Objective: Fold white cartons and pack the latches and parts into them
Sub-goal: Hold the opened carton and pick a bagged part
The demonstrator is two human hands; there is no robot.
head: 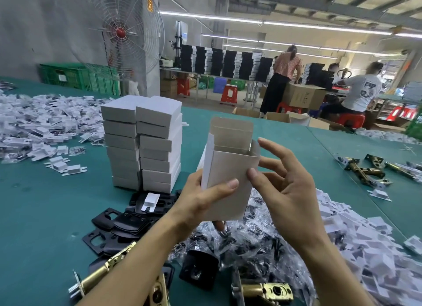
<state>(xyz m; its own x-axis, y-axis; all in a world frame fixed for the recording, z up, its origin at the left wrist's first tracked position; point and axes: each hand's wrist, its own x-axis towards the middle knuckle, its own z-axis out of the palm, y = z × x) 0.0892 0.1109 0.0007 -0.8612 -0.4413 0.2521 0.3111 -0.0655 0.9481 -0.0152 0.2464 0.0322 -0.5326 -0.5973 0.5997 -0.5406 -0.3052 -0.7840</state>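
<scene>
Since the green table (34,214) is wide, 2 stacks of shut white cartons (141,145) stand at the back. In front, 1 open carton (228,175) is held upright, mouth up, so parts can drop in. The left hand (205,198) grips its lower half. The right hand (287,191) has its fingers spread wide, thumb touching the carton's side, likely to steady it. Brass latches (267,291) lie close below, easy to grab.

Table (45,203); cartons (141,145), latches (363,168), perhaps screws (258,235).

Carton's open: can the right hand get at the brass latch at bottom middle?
Probably yes: the right hand is open, gripping nothing, and the brass latch lies uncovered near that forearm.
</scene>
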